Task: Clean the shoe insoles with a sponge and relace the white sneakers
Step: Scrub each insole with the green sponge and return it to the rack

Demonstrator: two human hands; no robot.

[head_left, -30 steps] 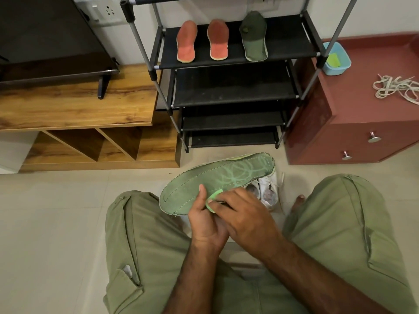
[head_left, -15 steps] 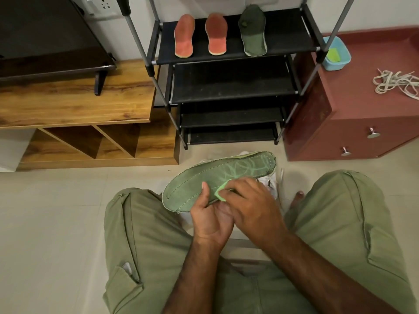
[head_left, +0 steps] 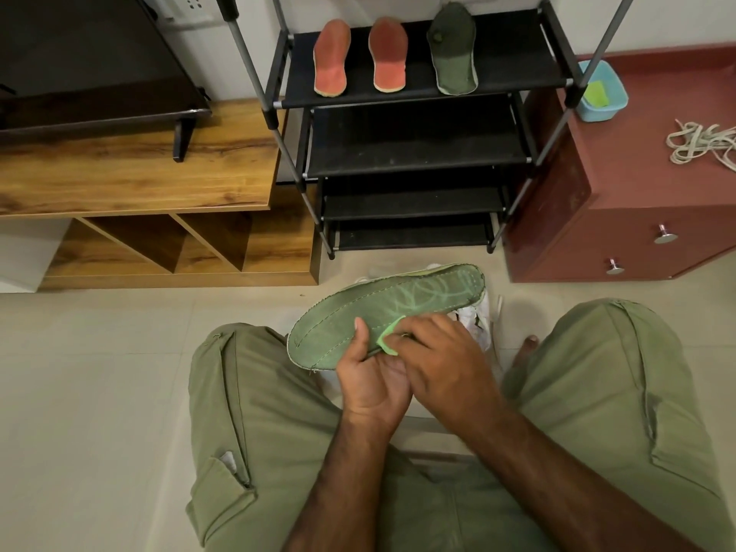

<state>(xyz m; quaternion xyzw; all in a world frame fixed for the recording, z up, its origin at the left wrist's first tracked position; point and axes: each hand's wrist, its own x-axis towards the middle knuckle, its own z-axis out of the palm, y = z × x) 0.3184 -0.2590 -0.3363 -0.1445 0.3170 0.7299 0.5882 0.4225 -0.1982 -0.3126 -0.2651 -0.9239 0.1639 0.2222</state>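
Tiled floor (head_left: 99, 392), left hand (head_left: 372, 386) grip clasping green insole (head_left: 382, 308), right hand (head_left: 444, 366) grip pinching green sponge (head_left: 389, 339) against it

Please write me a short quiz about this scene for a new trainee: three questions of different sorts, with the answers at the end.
1. True or false: the left hand holds the green insole while the right hand presses a sponge on it.
2. How many insoles lie on the top shelf of the shoe rack? A) two B) three C) four
3. Fill in: the loose laces lie on top of the red ____.

Key
1. True.
2. B: two orange insoles and one dark green insole.
3. cabinet.
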